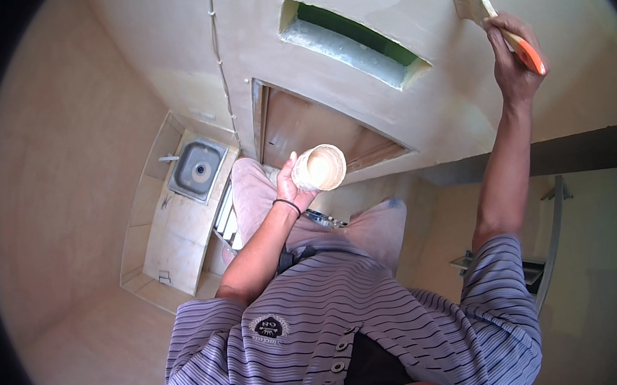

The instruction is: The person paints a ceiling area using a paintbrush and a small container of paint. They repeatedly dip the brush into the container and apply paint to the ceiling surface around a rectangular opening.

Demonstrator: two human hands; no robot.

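Brush [478, 5] sat to the right of the wall slot [344, 51], bristle edge turned toward it and apparently against the wall [437, 71]; exact contact hard to confirm at that angle. Right hand [515, 58] gripped it low near the bristle head, fingers wrapped, orange handle end sticking out behind the palm. Likely reason: a short grip gives more control over a wide head at arm's reach.

Left hand [288, 188] had a cup [302, 169] clasped from the side, below the slot, mouth tipped toward the camera. Inside looked pale and wet, but glare hid the fill level. Probably carried there so the brush could be loaded without a trip to the counter, and close to the body so that arm stayed bent and steady.

Darker patch on the wall lay between slot and bristles; looked damp, judging by tone only.

Wooden door [317, 122] was just below the slot, cable [215, 39] ran down to its left, sink [200, 169] lower left, well apart from both hands.
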